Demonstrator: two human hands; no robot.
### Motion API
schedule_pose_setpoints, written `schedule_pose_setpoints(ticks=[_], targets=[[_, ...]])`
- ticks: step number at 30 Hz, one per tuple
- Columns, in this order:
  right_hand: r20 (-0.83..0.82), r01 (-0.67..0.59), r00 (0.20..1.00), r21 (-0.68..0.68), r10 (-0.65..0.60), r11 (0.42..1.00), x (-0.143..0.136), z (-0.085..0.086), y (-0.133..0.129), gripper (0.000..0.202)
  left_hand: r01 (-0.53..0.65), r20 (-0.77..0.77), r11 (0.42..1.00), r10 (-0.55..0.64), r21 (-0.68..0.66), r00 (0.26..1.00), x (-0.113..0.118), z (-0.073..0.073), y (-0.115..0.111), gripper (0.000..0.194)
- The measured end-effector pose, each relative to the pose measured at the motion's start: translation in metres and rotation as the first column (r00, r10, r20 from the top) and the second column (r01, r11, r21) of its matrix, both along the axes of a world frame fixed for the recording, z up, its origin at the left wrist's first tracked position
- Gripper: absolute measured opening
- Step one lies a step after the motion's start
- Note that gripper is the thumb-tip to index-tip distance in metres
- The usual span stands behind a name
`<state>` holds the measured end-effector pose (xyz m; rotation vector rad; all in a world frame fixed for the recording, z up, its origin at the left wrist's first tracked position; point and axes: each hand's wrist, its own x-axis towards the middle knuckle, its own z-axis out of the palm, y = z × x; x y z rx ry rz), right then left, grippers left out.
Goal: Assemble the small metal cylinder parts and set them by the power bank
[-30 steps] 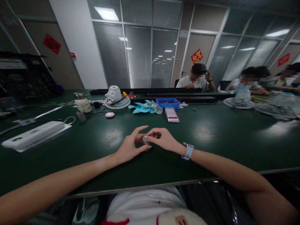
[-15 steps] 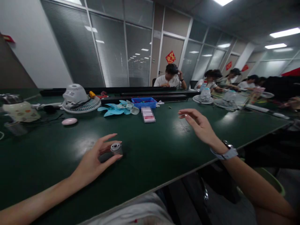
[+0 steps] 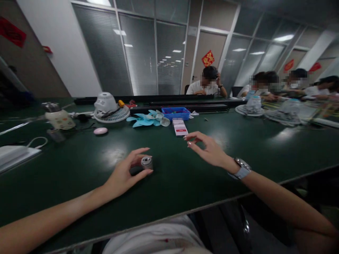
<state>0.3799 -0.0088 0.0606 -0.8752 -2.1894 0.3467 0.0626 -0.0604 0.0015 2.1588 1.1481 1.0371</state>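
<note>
A small silvery metal cylinder [image 3: 147, 163] stands upright on the dark green table [image 3: 169, 190]. My left hand [image 3: 129, 171] is curved around it, thumb on the near side and fingers on the far side, closed about the cylinder. Over the table to the right, my right hand [image 3: 205, 146] is raised with thumb and fingers apart and nothing between them. A white phone-like slab [image 3: 180, 128] with a red bar lies just beyond my right fingertips.
Behind stand a blue tray [image 3: 176, 113], light blue fan blades [image 3: 145, 119], a white fan part [image 3: 106, 106], a pink oval object [image 3: 100, 131] and a cream jug [image 3: 60, 120]. A person [image 3: 206, 84] sits opposite; others sit at the right.
The view has turned left, so things appear shifted right. My right hand has come leftward, nearer my left hand and the phone-like slab. My left hand stays around the cylinder.
</note>
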Motion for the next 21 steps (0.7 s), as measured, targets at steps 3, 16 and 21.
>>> schedule_pose_setpoints(ticks=[3,16,21], targets=[[0.227,-0.096,0.971,0.070,0.078,0.993,-0.033,-0.013,0.006,0.026,-0.014,-0.125,0.993,0.029,0.120,0.992,0.001,0.005,-0.003,0.046],[0.336,-0.170,0.935,0.146,0.113,0.974,-0.052,-0.043,0.014,0.025,-0.771,-0.455,0.610,0.748,0.184,0.483,-0.179,0.044,0.065,0.046],[0.318,-0.166,0.941,0.130,0.117,0.978,-0.053,-0.044,0.016,0.024,-0.923,-0.402,0.340,0.882,0.183,0.245,-0.239,0.043,0.049,0.056]])
